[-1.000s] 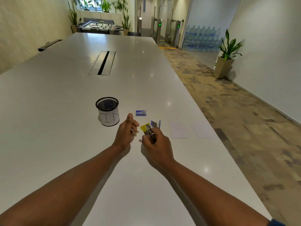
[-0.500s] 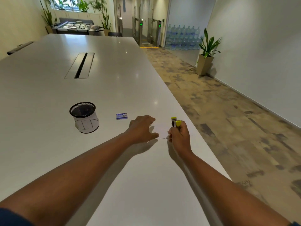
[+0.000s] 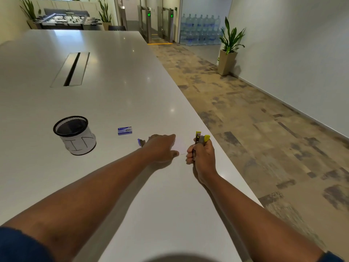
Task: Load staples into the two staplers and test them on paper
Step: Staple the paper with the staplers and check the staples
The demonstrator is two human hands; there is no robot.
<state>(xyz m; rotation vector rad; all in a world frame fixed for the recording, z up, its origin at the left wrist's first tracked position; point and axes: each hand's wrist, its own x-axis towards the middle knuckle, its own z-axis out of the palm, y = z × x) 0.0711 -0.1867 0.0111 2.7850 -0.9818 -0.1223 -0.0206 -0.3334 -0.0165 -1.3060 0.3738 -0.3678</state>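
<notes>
Since a second ago: both hands gone from the spot in front of the cup to the paper by the table's right edge; purple stapler put down, now left of the left hand. Little change over the last half second.

Right hand (image 3: 201,155) near table (image 3: 113,76) edge, fingers curled tight round yellow stapler (image 3: 202,138), held upright, yellow ends poking out above the fist. Lower end of stapler at the near edge of the paper (image 3: 180,146); contact with the sheet not clear.

Left hand (image 3: 161,147) palm down, fingers straight and spread, pressing flat on the paper. Thumb tip close to the right fist, a thin dark line of paper edge between them.

Paper white on white, hard to make out, mostly under and just beyond the left hand.

Purple stapler (image 3: 141,142) lying on table, partly hidden behind left hand, touching or nearly touching it; cannot tell which.

Staple box (image 3: 124,130), blue, flat on table beyond purple stapler, apart from it.

Mesh cup (image 3: 74,134), black rim, white paper wrap with pen marks, upright, well left of hands.

Cable slot (image 3: 72,69) farther up the table. Plant (image 3: 229,48) in pot by right wall. Water bottles (image 3: 200,29) stacked at far end. Foosball table (image 3: 66,18) at back left.
</notes>
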